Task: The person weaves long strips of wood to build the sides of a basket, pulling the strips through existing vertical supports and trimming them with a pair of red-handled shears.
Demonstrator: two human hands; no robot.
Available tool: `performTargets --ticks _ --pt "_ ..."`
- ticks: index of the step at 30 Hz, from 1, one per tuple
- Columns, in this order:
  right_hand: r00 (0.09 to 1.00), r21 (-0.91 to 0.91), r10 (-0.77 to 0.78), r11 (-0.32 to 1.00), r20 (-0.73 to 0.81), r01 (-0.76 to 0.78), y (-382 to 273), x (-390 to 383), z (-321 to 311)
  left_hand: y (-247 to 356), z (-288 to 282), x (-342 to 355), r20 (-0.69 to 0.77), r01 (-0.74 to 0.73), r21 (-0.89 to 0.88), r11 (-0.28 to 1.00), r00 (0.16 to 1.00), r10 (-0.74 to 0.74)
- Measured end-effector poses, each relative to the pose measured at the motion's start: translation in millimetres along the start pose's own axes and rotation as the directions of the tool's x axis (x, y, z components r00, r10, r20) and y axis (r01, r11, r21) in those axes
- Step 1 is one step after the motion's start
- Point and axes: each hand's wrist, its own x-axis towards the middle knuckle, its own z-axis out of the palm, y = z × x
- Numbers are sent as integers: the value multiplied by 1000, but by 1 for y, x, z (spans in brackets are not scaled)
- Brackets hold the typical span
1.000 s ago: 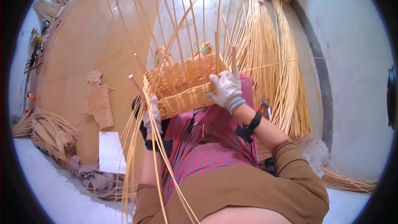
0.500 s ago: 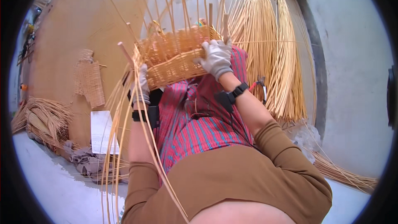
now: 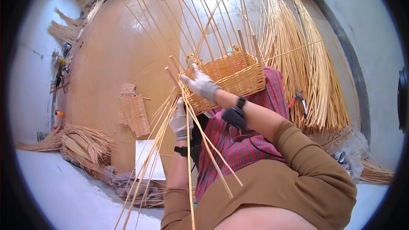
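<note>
right hand (image 3: 199, 83): gloved, well opened, fingers stretched and spread apart, reaching across to the left end of the basket beside the rim.
left hand (image 3: 180, 121): gloved, just below the right hand, up against the same end of the basket; its fingers are partly hidden, so how firmly they close cannot be told.
basket (image 3: 247, 81): woven, open-topped, extending rightward from both hands, over the striped cloth (image 3: 255, 145) on the lap.
corner rods (image 3: 257, 49): thick, two just above the right hand, two at the far right end.
upright stakes (image 3: 218, 30): thin, rising beyond the right hand.
loose strands (image 3: 190, 170): falling past the left hand toward the person.
woven panel (image 3: 137, 113): on the floor, left of the left hand.
white sheet (image 3: 149, 159): below that panel, left of the left wrist.
cutters (image 3: 300, 100): red-handled, well right of the right hand, by a long bundle (image 3: 313, 76) of strands.
</note>
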Motion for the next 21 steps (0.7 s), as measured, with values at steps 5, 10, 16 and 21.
performTargets --ticks 5,10,16,21 --pt "895 150 385 921 -225 -359 -10 29 46 -11 -4 1 111 103 119 988 987 -116" --pt "967 484 -11 864 -254 137 0 25 52 -7 1 12 289 315 -72 946 915 -282" --pt "964 226 -249 937 -98 265 -39 13 23 -4 -11 12 255 153 -74 985 958 -130" --pt "991 55 -127 991 47 124 -62 -3 -8 -12 -6 8 263 170 -49 984 953 -152"
